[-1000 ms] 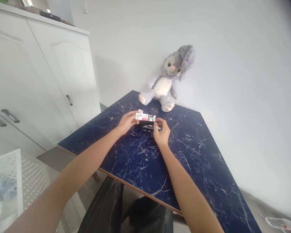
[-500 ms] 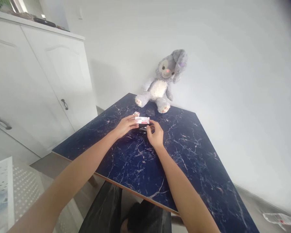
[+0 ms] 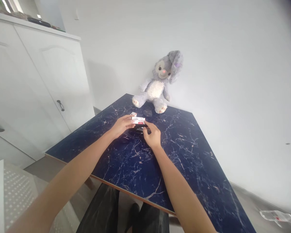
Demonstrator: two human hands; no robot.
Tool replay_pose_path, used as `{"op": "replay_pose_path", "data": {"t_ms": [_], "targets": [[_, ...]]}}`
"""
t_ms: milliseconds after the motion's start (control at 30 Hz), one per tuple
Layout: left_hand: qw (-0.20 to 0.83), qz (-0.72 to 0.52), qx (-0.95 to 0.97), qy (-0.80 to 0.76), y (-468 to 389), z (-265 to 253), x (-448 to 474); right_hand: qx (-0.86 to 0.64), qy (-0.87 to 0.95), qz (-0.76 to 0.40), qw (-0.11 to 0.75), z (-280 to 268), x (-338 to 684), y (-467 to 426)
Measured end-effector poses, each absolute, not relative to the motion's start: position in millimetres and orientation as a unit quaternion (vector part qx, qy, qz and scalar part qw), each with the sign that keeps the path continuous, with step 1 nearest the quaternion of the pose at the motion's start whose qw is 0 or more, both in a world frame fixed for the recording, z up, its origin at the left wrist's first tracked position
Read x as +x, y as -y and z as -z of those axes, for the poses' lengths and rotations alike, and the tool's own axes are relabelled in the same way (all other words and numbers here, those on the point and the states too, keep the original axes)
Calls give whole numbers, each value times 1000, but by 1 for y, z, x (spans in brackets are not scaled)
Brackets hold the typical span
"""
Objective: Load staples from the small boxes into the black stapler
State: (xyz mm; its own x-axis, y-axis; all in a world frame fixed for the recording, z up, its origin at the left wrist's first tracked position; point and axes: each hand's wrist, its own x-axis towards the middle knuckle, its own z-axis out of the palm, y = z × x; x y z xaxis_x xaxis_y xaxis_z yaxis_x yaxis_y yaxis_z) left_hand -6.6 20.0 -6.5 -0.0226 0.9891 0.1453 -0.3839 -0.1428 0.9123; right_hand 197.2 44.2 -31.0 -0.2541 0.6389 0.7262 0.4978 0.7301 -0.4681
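Two forearms (image 3: pixel 80 171): mine, bare, reaching forward over the near edge of the table.
Dark trousers (image 3: pixel 99 207): my legs, below that edge.
White perforated basket (image 3: pixel 18 191): low on my left, partly cut off by the edge of view.
Blue marbled table (image 3: pixel 184 149): under both my hands, veined in white, edged in brown.
Right hand (image 3: pixel 153 135): fingers and thumb curved with a gap between, fingertips at the right end of the box; whether they grip it I cannot tell.
Left hand (image 3: pixel 122 126): closed on the box's left end, fingers above and below it.
Black item (image 3: pixel 138 128): just on my side of the box, between my hands, a shiny part showing; the rest is hidden.
White box (image 3: pixel 138 120): printed in red, lying crosswise between my two hands, held by the left.
White-and-red piece (image 3: pixel 133 114): just beyond the box's left end; whether it is joined I cannot tell.
Grey plush toy (image 3: pixel 156 89): seated at the table's far end, leaning on the wall (image 3: pixel 220 81), well beyond my hands.
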Motion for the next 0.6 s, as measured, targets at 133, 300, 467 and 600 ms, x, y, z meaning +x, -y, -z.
{"op": "replay_pose_path", "data": {"t_ms": [133,300,467,600], "targets": [[553,-610,447,-350,-21,9,-9,-325,805,-118,482,29,201,-43],[556,-616,440,-344,-21,9,-10,-316,823,-142,450,25,201,-36],[479,-679,408,-379,-25,8,-11,-387,794,-118,453,24,195,-37],[295,-665,406,-553,-31,15,-26,-541,728,-35,419,26,198,-43]]}}
